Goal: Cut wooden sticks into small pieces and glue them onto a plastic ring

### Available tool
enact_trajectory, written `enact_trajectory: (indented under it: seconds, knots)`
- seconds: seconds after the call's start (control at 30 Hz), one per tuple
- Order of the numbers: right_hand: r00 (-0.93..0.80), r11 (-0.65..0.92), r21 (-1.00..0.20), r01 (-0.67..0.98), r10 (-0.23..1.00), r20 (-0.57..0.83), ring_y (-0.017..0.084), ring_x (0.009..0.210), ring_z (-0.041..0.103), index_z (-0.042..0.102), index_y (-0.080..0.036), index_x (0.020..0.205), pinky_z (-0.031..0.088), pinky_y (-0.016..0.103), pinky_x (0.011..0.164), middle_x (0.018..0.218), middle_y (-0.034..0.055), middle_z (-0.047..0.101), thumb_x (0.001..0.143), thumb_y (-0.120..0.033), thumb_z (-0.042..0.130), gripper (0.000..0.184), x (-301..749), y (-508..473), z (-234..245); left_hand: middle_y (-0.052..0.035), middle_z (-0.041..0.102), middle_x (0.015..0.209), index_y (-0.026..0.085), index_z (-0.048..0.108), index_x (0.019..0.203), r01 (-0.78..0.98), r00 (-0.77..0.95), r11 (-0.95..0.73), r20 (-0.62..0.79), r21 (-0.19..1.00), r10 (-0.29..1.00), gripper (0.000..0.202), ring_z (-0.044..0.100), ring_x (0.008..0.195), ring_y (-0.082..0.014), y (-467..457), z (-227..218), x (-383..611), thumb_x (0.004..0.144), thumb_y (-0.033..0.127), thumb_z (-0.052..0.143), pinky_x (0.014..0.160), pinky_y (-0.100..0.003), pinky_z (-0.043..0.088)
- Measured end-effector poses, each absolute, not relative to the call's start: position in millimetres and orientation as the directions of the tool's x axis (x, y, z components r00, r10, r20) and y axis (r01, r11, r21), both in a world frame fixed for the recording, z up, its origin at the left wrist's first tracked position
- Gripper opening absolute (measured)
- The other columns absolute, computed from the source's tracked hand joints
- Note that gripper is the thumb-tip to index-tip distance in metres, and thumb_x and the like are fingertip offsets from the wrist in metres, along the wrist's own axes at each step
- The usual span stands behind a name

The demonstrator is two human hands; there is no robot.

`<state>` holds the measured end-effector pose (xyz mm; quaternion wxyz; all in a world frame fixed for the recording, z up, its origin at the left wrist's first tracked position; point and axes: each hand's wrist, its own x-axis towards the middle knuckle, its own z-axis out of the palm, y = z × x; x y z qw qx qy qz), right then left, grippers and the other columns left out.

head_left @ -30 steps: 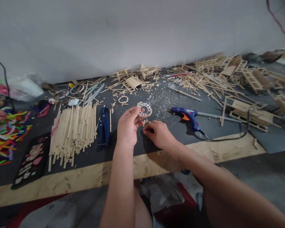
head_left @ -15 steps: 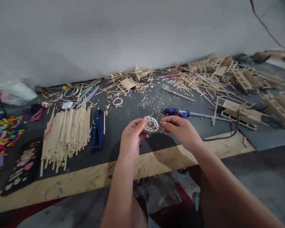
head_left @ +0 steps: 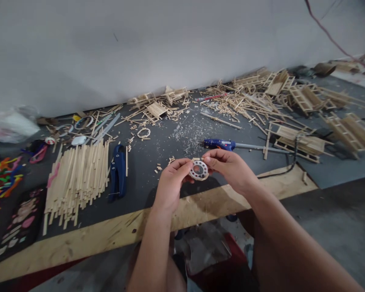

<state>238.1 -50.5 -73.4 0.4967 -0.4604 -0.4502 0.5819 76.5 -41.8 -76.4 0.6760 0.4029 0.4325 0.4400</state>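
Observation:
A white ring with a row of round holes is held up over the table's front part, with short wooden pieces along its outer edge. My left hand pinches the ring's left side between thumb and fingers. My right hand is closed at the ring's upper right edge, thumb and forefinger pressed there; a small wooden piece under those fingertips is mostly hidden. Just behind my right hand lies a blue glue gun with a long glue stick in its back. Several short cut wooden bits lie beyond my left hand.
Left of my hands are blue cutters, a pile of wooden sticks, a patterned phone case and coloured pipe cleaners. A small wooden ring lies farther back. Stick-built models and loose sticks crowd the right; a black cable curves nearby.
My right hand has come in from the right to touch the ring. The ring has tilted more upright and sits slightly lower. The whole view has shifted a little to the right.

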Motion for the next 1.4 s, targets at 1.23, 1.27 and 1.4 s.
enact_trajectory:
  seconds: [1.23,1.27,1.4]
  knots:
    - [0.004,0.001,-1.0,0.02,1.0,0.001,0.013,0.07,0.057,0.065,-0.02,0.082,0.045,0.028,0.066,0.078,0.0019,0.066,0.072,-0.038,0.065,0.021,238.0,-53.5,-73.3,-0.0009,0.063,0.074,0.017,0.063,0.079,-0.174,0.195,0.291,-0.256,0.941,0.947,0.019,0.056,0.063,-0.0108,-42.8,-75.0,79.5,0.071,0.034,0.066,0.054,-0.022,0.044]
    - [0.006,0.004,-0.999,0.031,1.0,0.004,0.013,0.069,0.057,0.065,-0.02,0.082,0.045,0.027,0.065,0.078,0.0019,0.066,0.073,-0.038,0.064,0.021,237.9,-53.6,-73.2,-0.0009,0.063,0.074,0.017,0.063,0.079,-0.17,0.195,0.29,-0.256,0.942,0.947,0.019,0.055,0.063,-0.0107,-42.7,-74.9,79.6,0.071,0.034,0.066,0.054,-0.021,0.043]
    - [0.017,0.012,-0.997,0.072,1.0,0.013,0.014,0.068,0.057,0.065,-0.019,0.082,0.045,0.027,0.062,0.076,0.0019,0.066,0.073,-0.038,0.064,0.021,237.4,-53.6,-73.3,-0.0009,0.063,0.074,0.017,0.063,0.08,-0.157,0.204,0.277,-0.244,0.948,0.948,0.019,0.055,0.063,-0.0105,-43.0,-75.4,79.2,0.073,0.035,0.065,0.054,-0.021,0.043]
